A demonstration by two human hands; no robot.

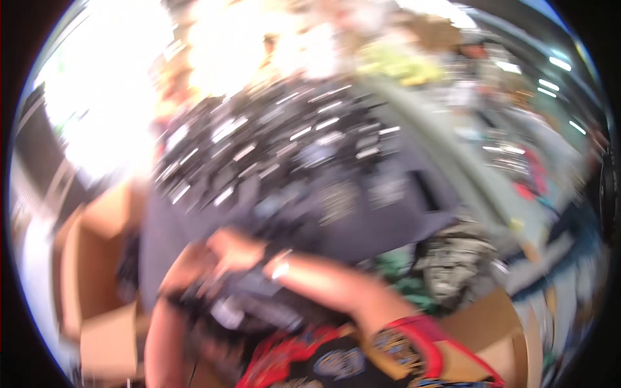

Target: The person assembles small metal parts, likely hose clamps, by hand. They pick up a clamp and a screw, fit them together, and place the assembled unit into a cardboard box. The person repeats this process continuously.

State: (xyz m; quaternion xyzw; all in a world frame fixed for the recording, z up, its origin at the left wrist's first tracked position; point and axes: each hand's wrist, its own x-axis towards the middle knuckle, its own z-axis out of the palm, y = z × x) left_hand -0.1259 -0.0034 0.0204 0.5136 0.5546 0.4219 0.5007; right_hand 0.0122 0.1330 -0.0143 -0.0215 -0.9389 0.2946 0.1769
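The whole view is smeared by motion. My left hand (186, 266) and my right hand (236, 250) meet close in front of my body, at the near edge of a dark surface. Both look curled, with the fingers pressed in toward each other; whatever lies between them is too blurred to name. Just below them is a dark, crumpled, cloth-like bundle (265, 301) with a pale patch. A dark band (275, 258) circles my right wrist. On the dark grey surface (362, 226) beyond spreads a heap of small dark packets (284, 136) with bright glints.
An open cardboard box (97, 258) stands at the left, and another cardboard box (491, 330) is at the lower right. Beside that lie a patterned grey cloth bundle (456, 258) and green material (411, 284). A pale long ledge (453, 149) runs along the right, with a yellow pile (401, 64) behind.
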